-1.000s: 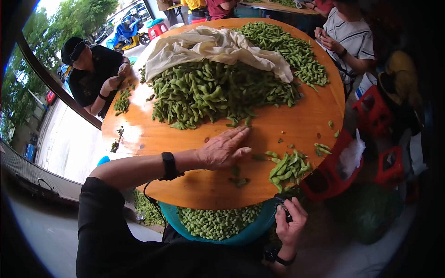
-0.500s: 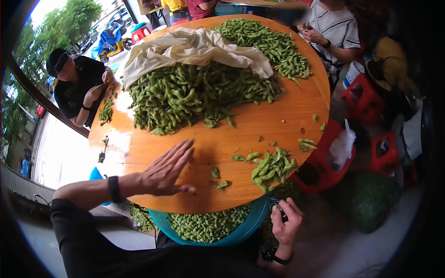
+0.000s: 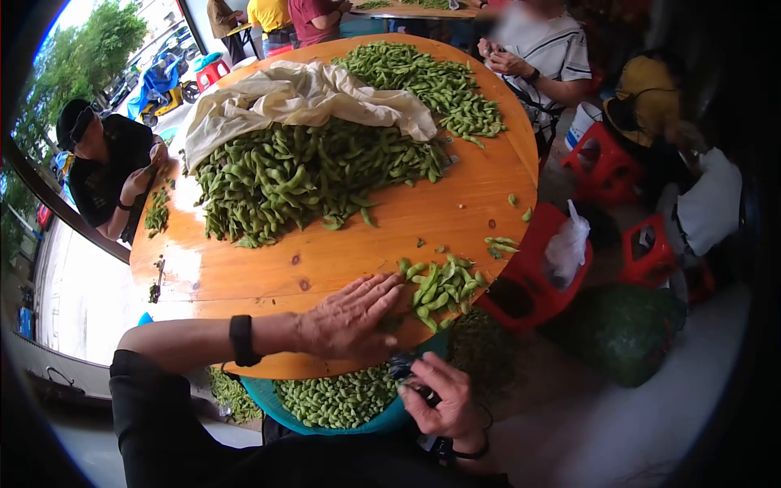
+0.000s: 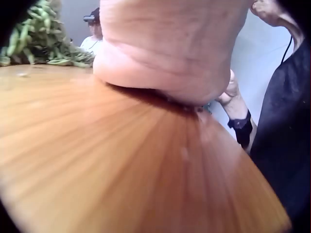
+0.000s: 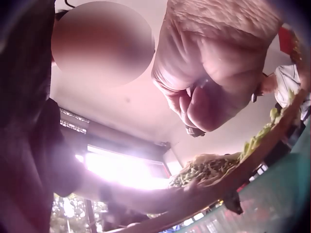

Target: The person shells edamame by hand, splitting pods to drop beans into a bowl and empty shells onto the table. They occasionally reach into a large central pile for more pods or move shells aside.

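Note:
My left hand (image 3: 346, 321) lies flat on the round wooden table (image 3: 268, 285), fingers straight, their tips beside a small pile of green soybean pods (image 3: 443, 289). In the left wrist view, the heel of the left hand (image 4: 165, 53) rests low on the wood. My right hand (image 3: 443, 398) is just off the table's near edge, above the side of a teal basin (image 3: 256, 398) of short green pods. Its curled fingers hold a small dark object (image 3: 404, 364); I cannot tell what it is. The right wrist view shows the right hand (image 5: 218, 68) from below.
A large heap of pods (image 3: 285, 175) lies mid-table, partly under a cream cloth (image 3: 301, 98); more pods (image 3: 423, 81) spread behind it. People sit at the far left and right. Red stools (image 3: 537, 276) and a full green sack (image 3: 622, 333) stand on the right.
My left hand drew back toward the near left, then slid right to the small pile, over the loose bits there. The right hand, still holding the dark object, moved left toward it. The head view shifted.

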Demonstrator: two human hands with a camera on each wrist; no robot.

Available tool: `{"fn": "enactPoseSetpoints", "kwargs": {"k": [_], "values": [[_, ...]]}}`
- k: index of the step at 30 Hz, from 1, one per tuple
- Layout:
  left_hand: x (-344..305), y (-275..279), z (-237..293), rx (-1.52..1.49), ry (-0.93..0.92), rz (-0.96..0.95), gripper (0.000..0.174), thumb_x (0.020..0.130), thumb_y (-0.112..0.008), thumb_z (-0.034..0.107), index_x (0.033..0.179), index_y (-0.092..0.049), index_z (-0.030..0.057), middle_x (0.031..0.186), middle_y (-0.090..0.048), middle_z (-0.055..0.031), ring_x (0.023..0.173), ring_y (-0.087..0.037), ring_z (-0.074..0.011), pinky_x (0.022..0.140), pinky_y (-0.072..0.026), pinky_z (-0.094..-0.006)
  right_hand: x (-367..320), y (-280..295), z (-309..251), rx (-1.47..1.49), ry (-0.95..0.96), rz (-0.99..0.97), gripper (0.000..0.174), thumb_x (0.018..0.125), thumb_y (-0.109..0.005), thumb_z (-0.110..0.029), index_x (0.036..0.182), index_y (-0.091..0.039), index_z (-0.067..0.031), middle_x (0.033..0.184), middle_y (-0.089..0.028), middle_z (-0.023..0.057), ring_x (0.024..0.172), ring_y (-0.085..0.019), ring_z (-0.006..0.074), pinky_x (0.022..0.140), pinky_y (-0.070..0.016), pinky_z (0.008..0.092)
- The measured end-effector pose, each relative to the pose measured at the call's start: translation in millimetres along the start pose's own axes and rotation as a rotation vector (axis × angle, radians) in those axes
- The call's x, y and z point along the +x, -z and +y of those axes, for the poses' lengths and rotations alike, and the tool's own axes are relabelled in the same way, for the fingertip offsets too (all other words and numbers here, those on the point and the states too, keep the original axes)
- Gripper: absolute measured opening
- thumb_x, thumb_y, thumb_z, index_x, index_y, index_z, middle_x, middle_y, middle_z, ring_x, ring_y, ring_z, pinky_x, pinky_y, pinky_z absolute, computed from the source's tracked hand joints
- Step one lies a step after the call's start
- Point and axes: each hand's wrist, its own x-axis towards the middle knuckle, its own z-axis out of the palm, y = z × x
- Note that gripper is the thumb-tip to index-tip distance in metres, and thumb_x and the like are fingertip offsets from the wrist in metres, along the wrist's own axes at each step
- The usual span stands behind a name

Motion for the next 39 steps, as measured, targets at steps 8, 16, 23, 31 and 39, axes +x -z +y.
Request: {"fn": "enactPoseSetpoints", "kwargs": {"k": [8,16,23,31,39], "values": [[-41,52,5,-0.24,0.525,0.379,0.011,0.092,-0.065,0.011,0.087,-0.067,0.0016,0.066,-0.065,-0.0103,0.057,-0.063,-0.024,0.054,-0.0503,-0.0339,23,-62,-8,0.176,0.01,-0.304,0.021,0.085,-0.067,-0.001,0.105,-0.064,0.0049,0.088,-0.059,0.0141,0.07,-0.063,0.026,0.06,-0.048,0.034],[-122,68,27,-0.285,0.658,0.517,0.011,0.096,-0.055,0.007,0.092,-0.063,-0.0003,0.059,-0.053,-0.0061,0.048,-0.043,-0.0141,0.047,-0.0378,-0.0306,68,-135,30,0.191,0.005,-0.256,0.021,0.093,-0.057,-0.008,0.111,-0.064,0.0001,0.11,-0.063,0.0178,0.094,-0.067,0.0335,0.078,-0.0547,0.0351],[-166,32,32,-0.438,0.687,0.75,0.017,0.092,-0.049,-0.005,0.105,-0.059,-0.0011,0.077,-0.059,-0.0078,0.06,-0.056,-0.0144,0.057,-0.0444,-0.0272,117,-48,65,-0.106,-0.04,0.128,0.021,0.093,-0.053,0.002,0.111,-0.062,0.0055,0.101,-0.063,0.0121,0.079,-0.068,0.0167,0.068,-0.0563,0.0268],[-185,-1,21,-0.371,0.791,1.015,0.01,0.092,-0.053,-0.003,0.096,-0.062,-0.0008,0.066,-0.053,-0.0052,0.063,-0.058,-0.0153,0.06,-0.0452,-0.0271,96,99,137,-0.449,-0.205,0.809,0.022,0.094,-0.052,-0.002,0.112,-0.062,0.0067,0.101,-0.067,0.013,0.083,-0.068,0.0181,0.073,-0.0552,0.0277],[-191,-4,17,-0.772,0.844,1.315,0.012,0.099,-0.054,0.004,0.107,-0.06,-0.0022,0.075,-0.055,-0.0005,0.067,-0.05,-0.0071,0.061,-0.0399,-0.0206,78,-77,5,-0.016,-0.066,-0.042,0.022,0.088,-0.05,0.01,0.107,-0.061,0.0042,0.095,-0.064,0.0111,0.08,-0.067,0.0169,0.07,-0.056,0.0289]]}}
